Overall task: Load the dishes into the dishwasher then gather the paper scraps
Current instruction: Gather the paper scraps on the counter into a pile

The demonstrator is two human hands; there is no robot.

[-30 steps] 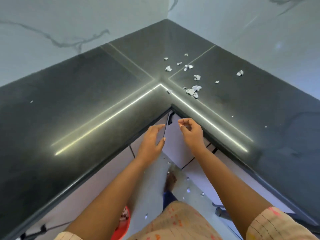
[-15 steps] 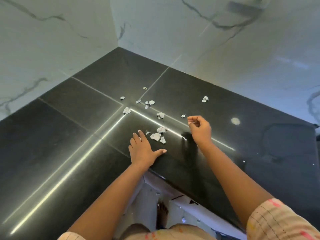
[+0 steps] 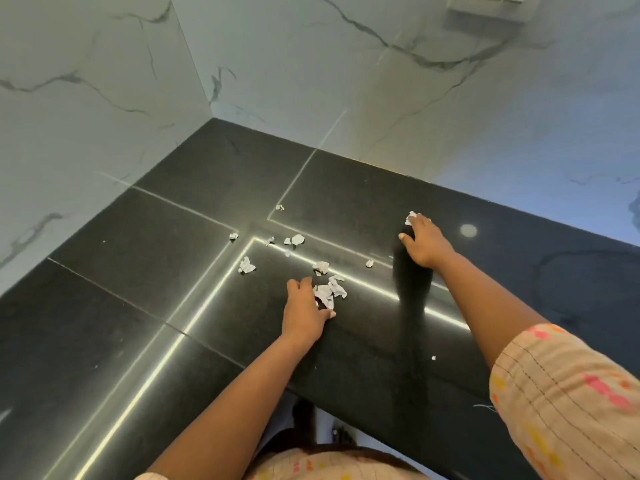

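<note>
Head view looks down on a dark, glossy bench (image 3: 145,278) fitted into a corner, its slabs meeting in pale seam lines that catch bright streaks of light; nothing stands between the hands and the paper, though the right forearm throws a dark reflection across the polish beside it; a switch plate (image 3: 488,6) sits high on the right-hand wall, and a patterned sleeve (image 3: 568,393) covers the right upper arm; the paper scraps (image 3: 329,291) are small, white, crumpled and torn, some bearing faint print, strewn loosely around the seam crossing; the biggest cluster lies just beside the left hand (image 3: 304,313), whose fingers spread flat on the bench with the thumb stretched out below the cluster, so its grip is open and holds nothing; one scrap (image 3: 411,218) lies apart from the rest at the fingertips of the right hand (image 3: 427,245), which rests palm down with fingers bent over it, touching the paper, though whether that grip has closed on it cannot be told; smaller bits lie near the seam crossing, one (image 3: 280,207) farther back, and a speck (image 3: 433,357) near the front edge; white marble-veined walls (image 3: 86,98) rise behind the bench on both sides of the corner; a strip of pale floor (image 3: 325,427) shows below the bench edge.
</note>
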